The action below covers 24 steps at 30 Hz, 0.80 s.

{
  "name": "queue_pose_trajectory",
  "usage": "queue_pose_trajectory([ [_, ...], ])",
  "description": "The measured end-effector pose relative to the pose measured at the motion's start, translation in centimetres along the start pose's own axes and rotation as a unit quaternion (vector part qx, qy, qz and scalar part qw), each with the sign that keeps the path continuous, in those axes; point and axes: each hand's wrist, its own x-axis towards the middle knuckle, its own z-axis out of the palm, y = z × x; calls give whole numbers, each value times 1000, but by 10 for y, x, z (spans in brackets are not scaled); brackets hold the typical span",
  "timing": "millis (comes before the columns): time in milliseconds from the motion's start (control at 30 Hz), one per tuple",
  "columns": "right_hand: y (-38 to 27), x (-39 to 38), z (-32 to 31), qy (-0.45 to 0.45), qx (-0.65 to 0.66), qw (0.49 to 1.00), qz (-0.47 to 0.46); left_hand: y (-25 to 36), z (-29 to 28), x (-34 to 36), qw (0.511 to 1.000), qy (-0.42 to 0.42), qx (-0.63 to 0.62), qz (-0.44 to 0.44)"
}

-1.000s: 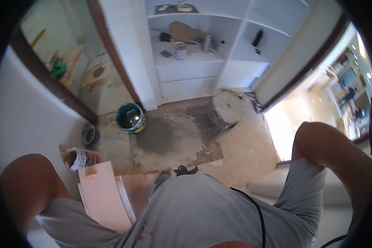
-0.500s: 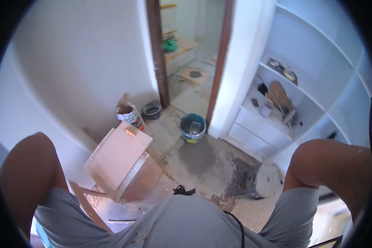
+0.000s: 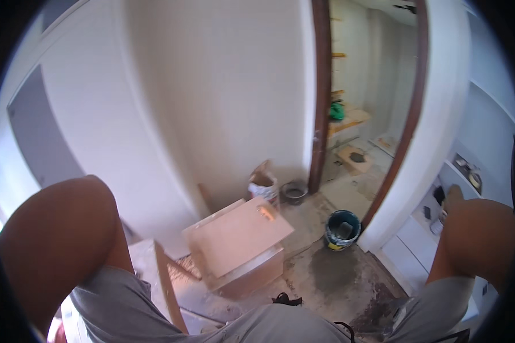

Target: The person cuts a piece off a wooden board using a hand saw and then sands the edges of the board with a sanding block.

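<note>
Neither of my hands shows in the view. Both bare arms, coming out of grey short sleeves, are bent at the elbow: my left arm [image 3: 63,234] on the left, my right arm [image 3: 478,237] on the right, each running out past the dark rim. What the hands hold or touch is hidden. Below and ahead, a pale board [image 3: 240,240] lies on a box-like wooden piece [image 3: 254,280], with a small orange-brown item [image 3: 266,213] on top. A dark bucket [image 3: 342,231] with a grey piece inside stands on the stained floor.
By the wall are an open white sack or pail [image 3: 263,184] and a black basin [image 3: 294,192]. A brown-framed doorway [image 3: 320,108] leads to another room. White shelving [image 3: 492,120] with tools stands right. A wooden frame [image 3: 165,280] is near left; a black item [image 3: 286,299] lies below.
The view has swung left and up, so the board, bucket and doorway sit further right and lower. More wall shows on the left. My arms stay bent, hands out of sight.
</note>
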Motion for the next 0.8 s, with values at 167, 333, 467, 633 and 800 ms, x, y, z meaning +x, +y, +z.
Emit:
queue_pose_trajectory([
  [167,27,-50,53,-44,52,993,98,29,-23,-8,996,-34,60,-61],
  [333,45,-100,84,-69,50,976,199,76,-42,10,985,-46,129,-105],
  [467,60,-120,77,-27,30,973,227,101,-47,37,979,-37,171,-104],
  [633,72,-128,42,75,-11,967,245,138,-55,74,970,-14,217,-105],
  [800,82,-128,-11,203,-51,951,228,172,-56,103,961,1,254,-107],
])
